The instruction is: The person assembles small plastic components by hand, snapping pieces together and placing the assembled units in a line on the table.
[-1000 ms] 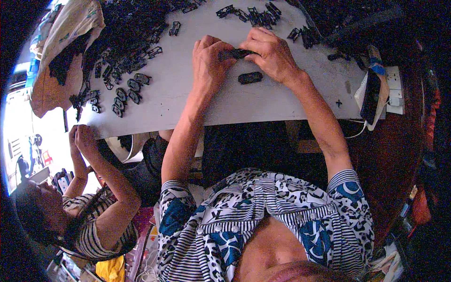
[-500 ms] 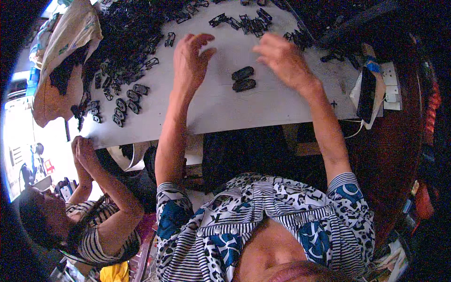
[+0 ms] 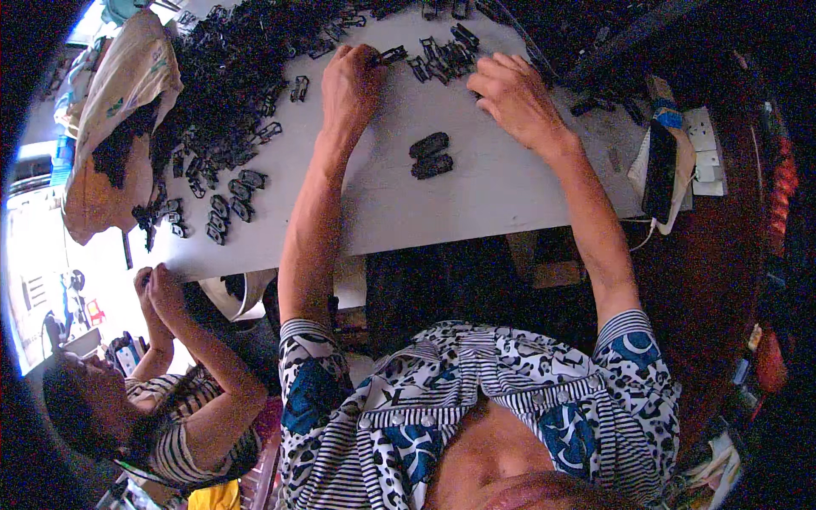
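My left hand [image 3: 352, 85] reaches far over the table, its fingers closed on one end of a small black plastic frame [image 3: 393, 56]. To the right of that frame lies a loose group of similar black frame pieces [image 3: 445, 59]. My right hand [image 3: 515, 95] is beside this group, palm down with curled fingers. A dark bit shows under its fingertips, too small to name. Between my forearms, nearer to me, two black oval pieces [image 3: 431, 155] lie side by side on the white tabletop [image 3: 459, 204].
A big heap of black plastic parts [image 3: 229, 93] covers the far left, with smaller rows of parts [image 3: 229, 204] before it. An open sack [image 3: 119, 127] stands at the left edge. A phone [image 3: 660, 174] and power strip [image 3: 704, 153] are at right. Another person's hands [image 3: 159, 293] are at lower left.
My left hand has moved slightly away from me and closed on a black frame at the group's left. My right hand has shifted slightly right, its fingers curling. The whole view has shifted slightly.
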Available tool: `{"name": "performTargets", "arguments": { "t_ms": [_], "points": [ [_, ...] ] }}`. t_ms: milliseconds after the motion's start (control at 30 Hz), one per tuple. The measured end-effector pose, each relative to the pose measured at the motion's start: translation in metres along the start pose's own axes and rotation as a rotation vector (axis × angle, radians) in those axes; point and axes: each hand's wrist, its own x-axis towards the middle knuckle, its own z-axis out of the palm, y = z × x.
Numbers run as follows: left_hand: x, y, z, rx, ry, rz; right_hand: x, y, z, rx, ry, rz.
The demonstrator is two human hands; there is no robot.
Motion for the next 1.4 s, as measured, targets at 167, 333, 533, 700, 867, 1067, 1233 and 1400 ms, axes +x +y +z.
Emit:
{"name": "performTargets", "arguments": {
  "t_ms": [167,333,533,700,867,1067,1233,1400],
  "points": [
    [-0.010,0.005,-0.019,-0.127,0.056,-0.154,0.015,0.018,0.004,0.091,0.102,-0.009],
    [-0.010,0.020,-0.031,-0.223,0.003,-0.329,0.054,0.048,0.025,0.115,0.221,0.315],
    [-0.012,0.021,-0.027,-0.563,-0.024,-0.438,0.077,0.083,0.051,0.315,-0.002,0.421],
    [-0.020,0.009,-0.022,-0.928,0.032,-0.543,0.074,0.019,-0.007,0.300,0.060,0.549],
    [-0.015,0.028,-0.026,-1.124,-0.048,-0.656,0.064,0.005,0.011,0.353,0.348,0.109],
    [-0.016,0.033,-0.024,-1.448,-0.220,-0.717,0.068,-0.025,0.017,0.131,0.294,-0.142],
    [-0.029,-0.002,-0.008,-1.885,-0.412,-0.731,0.065,-0.021,0.006,0.332,0.333,-0.275],
    [-0.032,-0.001,-0.009,-1.890,-0.496,-0.714,0.054,-0.015,0.001,0.771,0.231,-0.235]
  ]
}}
